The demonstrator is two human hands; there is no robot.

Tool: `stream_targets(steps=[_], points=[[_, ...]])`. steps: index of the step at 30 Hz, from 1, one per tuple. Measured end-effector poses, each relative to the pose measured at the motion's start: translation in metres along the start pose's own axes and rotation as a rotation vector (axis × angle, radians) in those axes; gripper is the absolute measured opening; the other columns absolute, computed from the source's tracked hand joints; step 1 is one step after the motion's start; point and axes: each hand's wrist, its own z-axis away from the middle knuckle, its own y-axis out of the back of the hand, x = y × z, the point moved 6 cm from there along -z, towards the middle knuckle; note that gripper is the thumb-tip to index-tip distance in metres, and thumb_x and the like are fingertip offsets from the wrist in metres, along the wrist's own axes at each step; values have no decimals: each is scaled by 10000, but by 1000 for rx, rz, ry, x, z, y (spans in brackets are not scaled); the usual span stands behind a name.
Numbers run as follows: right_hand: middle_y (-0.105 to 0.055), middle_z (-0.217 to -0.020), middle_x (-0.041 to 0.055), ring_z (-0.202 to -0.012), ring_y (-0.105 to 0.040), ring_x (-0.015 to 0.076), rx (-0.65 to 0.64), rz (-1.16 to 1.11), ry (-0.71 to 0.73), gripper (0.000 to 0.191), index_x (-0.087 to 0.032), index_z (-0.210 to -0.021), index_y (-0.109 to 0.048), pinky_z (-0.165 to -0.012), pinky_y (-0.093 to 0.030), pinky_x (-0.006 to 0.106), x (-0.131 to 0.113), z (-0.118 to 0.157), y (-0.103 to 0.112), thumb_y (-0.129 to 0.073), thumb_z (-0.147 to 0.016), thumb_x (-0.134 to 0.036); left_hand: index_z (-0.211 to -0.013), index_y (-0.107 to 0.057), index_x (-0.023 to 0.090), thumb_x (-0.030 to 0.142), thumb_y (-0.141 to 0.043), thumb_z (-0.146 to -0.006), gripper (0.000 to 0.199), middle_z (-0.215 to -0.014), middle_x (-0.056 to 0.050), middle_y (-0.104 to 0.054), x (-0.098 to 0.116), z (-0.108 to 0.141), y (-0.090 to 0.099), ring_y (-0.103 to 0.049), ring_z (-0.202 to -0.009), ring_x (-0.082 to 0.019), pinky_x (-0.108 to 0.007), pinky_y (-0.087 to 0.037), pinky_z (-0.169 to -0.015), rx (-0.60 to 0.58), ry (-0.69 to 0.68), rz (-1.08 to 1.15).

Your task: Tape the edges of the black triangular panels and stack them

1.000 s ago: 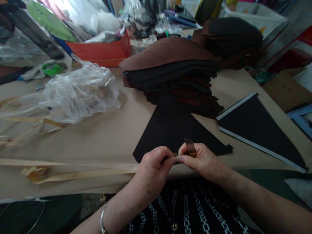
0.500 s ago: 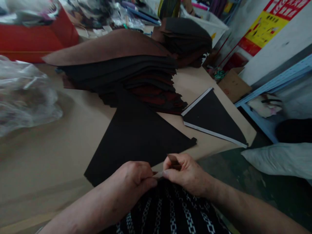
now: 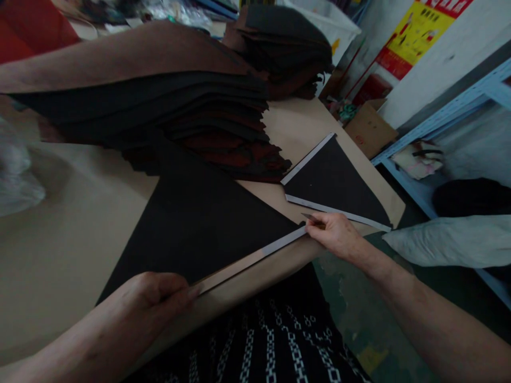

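A narrow pale strip of tape runs taut between my hands, along the near edge of a large black triangular panel. My left hand pinches the strip's left end at the panel's near side. At the panel's right corner, my right hand is closed on the other end. A small brown pointed piece sticks out of the right fingers; its kind is unclear. Just beyond that hand lies a smaller black triangular panel with pale strips along two edges.
Behind the panels rises a thick stack of black and brown pieces, with another pile farther back. Clear plastic lies at the left. Past the table's right edge are a cardboard box, a blue metal shelf and a pale sack.
My hands were close together at the table edge and have moved apart, left hand leftward, right hand up and right. The tape now stretches between them along the panel's edge. The view has shifted.
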Motion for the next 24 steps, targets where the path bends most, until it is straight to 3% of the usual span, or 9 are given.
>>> stream_targets(steps=[11,17,20,24], points=[[-608,-649,9,-607,-527,133,-8,176,50,165,-167,-702,-611,-581,-361,259,0,-1,-3,-493,-793,-239,-494,-537,193,534,-401,-713,428,-476,6,-458,4,-9,2,-416,-451,-127,-203,-276,-412,55,-70,-71],[-573,-634,4,-585,-501,125,-13,310,97,159,-179,-694,-578,-567,-329,260,-6,-2,-5,-474,-807,-222,-495,-523,192,535,-372,-701,428,-494,-11,-486,8,-6,4,-442,-476,-140,-211,-297,-433,29,-31,-141],[-569,-634,2,-574,-483,126,-29,406,74,99,-189,-722,-557,-551,-305,262,-4,-6,0,-537,-783,-264,-509,-536,192,520,-373,-715,420,-507,-10,-490,10,-5,4,-447,-486,-139,-210,-294,-440,26,-51,-175],[-560,-649,-6,-581,-474,125,-32,428,47,155,-197,-749,-534,-542,-297,260,-8,-8,13,-618,-748,-327,-511,-535,195,510,-370,-729,418,-502,-4,-490,11,-5,1,-436,-465,-133,-213,-286,-427,28,-62,-161]])
